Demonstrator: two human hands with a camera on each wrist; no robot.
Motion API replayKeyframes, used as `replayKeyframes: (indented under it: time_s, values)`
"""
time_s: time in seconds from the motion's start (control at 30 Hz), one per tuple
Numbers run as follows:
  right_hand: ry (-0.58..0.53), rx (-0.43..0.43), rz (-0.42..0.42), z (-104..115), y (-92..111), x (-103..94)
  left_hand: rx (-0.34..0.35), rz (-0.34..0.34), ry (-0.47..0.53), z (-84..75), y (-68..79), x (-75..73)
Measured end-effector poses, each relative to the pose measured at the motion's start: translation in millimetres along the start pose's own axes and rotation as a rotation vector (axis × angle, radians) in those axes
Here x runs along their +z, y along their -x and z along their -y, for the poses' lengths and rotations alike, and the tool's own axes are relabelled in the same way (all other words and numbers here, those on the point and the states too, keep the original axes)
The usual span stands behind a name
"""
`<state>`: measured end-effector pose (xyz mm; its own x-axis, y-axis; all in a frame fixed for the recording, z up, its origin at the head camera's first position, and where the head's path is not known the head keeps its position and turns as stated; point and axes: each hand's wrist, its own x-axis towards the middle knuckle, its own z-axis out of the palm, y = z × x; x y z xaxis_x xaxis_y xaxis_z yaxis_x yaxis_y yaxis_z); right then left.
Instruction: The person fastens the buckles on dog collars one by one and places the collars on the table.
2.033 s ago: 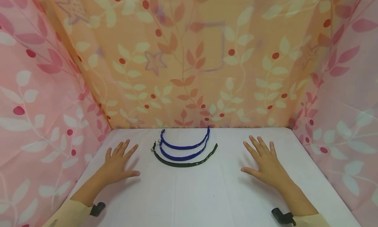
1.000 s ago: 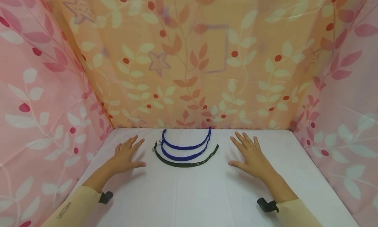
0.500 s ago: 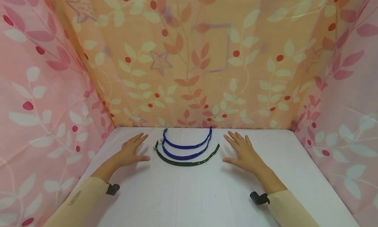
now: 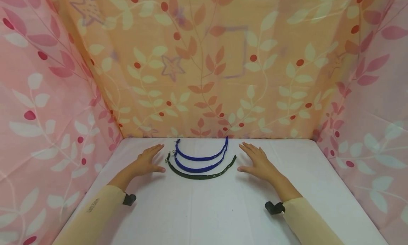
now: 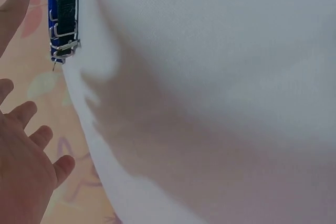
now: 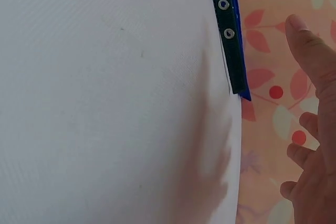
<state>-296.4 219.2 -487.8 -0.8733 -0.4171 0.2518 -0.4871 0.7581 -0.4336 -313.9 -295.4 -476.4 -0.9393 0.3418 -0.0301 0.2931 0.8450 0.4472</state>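
Three curved collars lie nested on the white table. The dark green collar [image 4: 199, 176] is closest to the person, with a metal buckle at its left end and eyelets toward its right end. Behind it come a blue collar [image 4: 197, 170] and another blue collar [image 4: 199, 159] at the back. To the left of the buckles is the left hand [image 4: 147, 162], fingers extended and thumb apart, holding nothing. The right hand [image 4: 256, 161] hovers past the collars' right ends, its fingers also extended. In the right wrist view the green collar's eyelet end [image 6: 231, 40] shows beside the right thumb.
The white-covered table [image 4: 204, 213] ends at an orange leaf-print curtain [image 4: 204, 78] at the back. Pink printed curtains [image 4: 41, 103] flank it on both sides. Black wrist-worn devices [image 4: 274, 208] stick out at the sleeve cuffs.
Both hands have moved inward and slightly forward, toward the two ends of the collars. The collars stay where they were on the table, and the view has shifted slightly.
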Motion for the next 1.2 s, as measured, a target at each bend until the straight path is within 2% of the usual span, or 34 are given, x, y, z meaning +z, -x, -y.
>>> replayKeyframes:
  time_s: [0.4, 0.67, 0.87, 1.0, 1.2]
  values:
    - [-0.131, -0.015, 0.001, -12.2, -16.5, 18.1, -0.015, 0.018, 0.056, 4.4, -13.4, 10.5]
    - [-0.167, 0.022, 0.03, -11.2, -23.1, 26.2, -0.065, 0.04, 0.121, 4.3, -18.3, 13.3]
    - [-0.178, 0.053, 0.043, -11.6, -27.5, 30.5, -0.058, 0.052, 0.161, 2.1, -22.1, 15.4]
    - [-0.202, 0.082, 0.055, -12.9, -26.5, 35.0, -0.062, 0.06, 0.158, 0.4, -24.9, 18.3]
    - [-0.199, 0.053, 0.061, -11.8, -27.8, 38.3, -0.077, 0.076, 0.122, -2.8, -27.0, 18.6]
